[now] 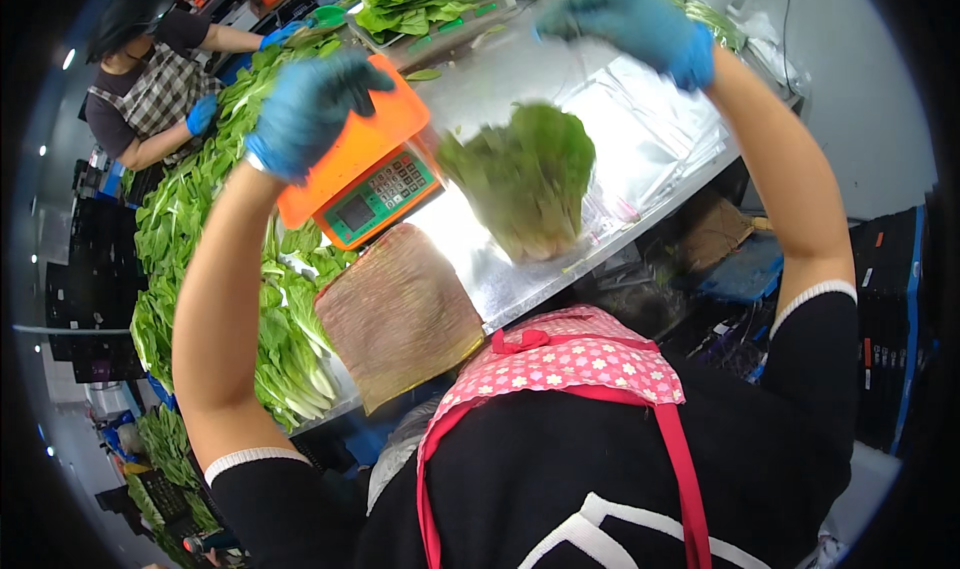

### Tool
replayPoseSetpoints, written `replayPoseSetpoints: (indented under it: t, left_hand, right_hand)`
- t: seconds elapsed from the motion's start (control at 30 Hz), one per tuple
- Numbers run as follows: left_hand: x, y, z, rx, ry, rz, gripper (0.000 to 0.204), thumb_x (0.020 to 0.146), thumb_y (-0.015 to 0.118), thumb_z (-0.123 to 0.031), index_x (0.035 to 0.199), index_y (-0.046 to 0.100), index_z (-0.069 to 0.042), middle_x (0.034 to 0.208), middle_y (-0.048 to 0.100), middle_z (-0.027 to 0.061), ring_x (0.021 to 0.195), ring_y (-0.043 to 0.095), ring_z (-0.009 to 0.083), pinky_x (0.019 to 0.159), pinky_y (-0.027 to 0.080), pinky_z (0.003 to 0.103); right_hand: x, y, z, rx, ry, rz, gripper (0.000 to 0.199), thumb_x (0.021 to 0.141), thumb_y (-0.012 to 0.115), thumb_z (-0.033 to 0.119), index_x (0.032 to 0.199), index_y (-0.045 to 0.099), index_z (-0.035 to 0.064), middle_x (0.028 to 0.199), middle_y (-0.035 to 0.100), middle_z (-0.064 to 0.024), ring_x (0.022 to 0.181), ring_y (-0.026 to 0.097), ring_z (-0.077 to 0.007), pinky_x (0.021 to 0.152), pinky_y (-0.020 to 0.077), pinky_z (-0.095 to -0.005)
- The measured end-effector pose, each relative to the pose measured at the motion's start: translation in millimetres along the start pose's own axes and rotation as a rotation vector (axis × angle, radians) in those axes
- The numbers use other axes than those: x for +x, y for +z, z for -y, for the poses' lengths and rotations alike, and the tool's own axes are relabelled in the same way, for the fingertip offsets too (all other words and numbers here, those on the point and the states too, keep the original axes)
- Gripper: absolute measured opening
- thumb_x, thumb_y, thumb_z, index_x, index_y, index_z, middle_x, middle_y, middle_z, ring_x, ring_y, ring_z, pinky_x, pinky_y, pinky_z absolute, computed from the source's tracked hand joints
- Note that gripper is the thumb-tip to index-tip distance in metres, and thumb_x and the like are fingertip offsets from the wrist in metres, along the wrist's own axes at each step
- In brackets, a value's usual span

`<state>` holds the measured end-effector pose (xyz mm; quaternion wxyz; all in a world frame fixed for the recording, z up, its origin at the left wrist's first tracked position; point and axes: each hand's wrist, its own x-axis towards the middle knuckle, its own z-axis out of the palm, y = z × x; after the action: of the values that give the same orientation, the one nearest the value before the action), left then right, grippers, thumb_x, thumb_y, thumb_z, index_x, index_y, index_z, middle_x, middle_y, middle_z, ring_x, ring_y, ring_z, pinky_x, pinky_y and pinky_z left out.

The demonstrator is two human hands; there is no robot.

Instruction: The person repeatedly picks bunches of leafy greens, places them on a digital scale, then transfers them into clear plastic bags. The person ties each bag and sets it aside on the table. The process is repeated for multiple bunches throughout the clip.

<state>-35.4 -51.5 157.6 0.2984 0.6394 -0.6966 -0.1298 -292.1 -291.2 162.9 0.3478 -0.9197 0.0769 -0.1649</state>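
Note:
Both my hands wear blue gloves. My left hand is over the orange scale, its fingers curled together. My right hand is raised above the far side of the metal table, fingers closed and somewhat blurred. Whatever either hand grips is too thin or smeared to make out. Between and nearer than the hands is a blurred bunch of leafy greens, leaves pointing away from me. I cannot tell whether it rests on the table or hangs above it, or whether clear film surrounds it.
A reddish mesh cloth lies at the table's near edge. White plastic bags are stacked at the right. Loose greens heap along the left, and more greens fill a tray at the back. A gloved co-worker stands far left.

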Motion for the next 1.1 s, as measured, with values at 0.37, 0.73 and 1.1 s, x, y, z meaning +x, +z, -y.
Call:
replayPoseSetpoints:
  t: [0.37,0.73,1.1]
  left_hand:
    - [-102.4,101.2,-84.1,1.0,0.136,0.223,0.037,0.078,0.056,-0.011,0.115,0.06,-0.014,0.064,0.048,-0.0007,0.064,0.051,0.0198,0.054,0.039,0.037]
    - [-143.9,252.8,22.7,-0.632,-0.937,-0.345,0.023,0.086,0.066,-0.025,0.094,0.064,-0.004,0.076,0.064,0.0037,0.066,0.057,0.0123,0.06,0.046,0.027]
    - [-154.4,245.3,21.7,-0.925,-1.214,0.194,0.021,0.085,0.063,-0.023,0.088,0.069,-0.003,0.078,0.068,0.0067,0.061,0.061,0.0138,0.051,0.045,0.025]
  right_hand:
    - [-141.2,42.0,21.6,-0.685,-0.419,0.035,0.022,0.078,0.063,0.009,0.098,0.068,0.0148,0.069,0.056,-0.0006,0.061,0.052,-0.0203,0.057,0.0471,-0.0329]
    - [-88.4,137.2,-31.9,-0.053,0.09,-0.239,0.034,0.09,0.059,0.023,0.12,0.059,0.0084,0.099,0.06,-0.0139,0.086,0.057,-0.027,0.079,0.0442,-0.0346]
    - [-40.8,207.7,-72.8,-0.192,0.099,-0.149,0.042,0.079,0.068,0.029,0.115,0.06,0.01,0.111,0.061,-0.0158,0.103,0.057,-0.0319,0.09,0.0449,-0.0393]
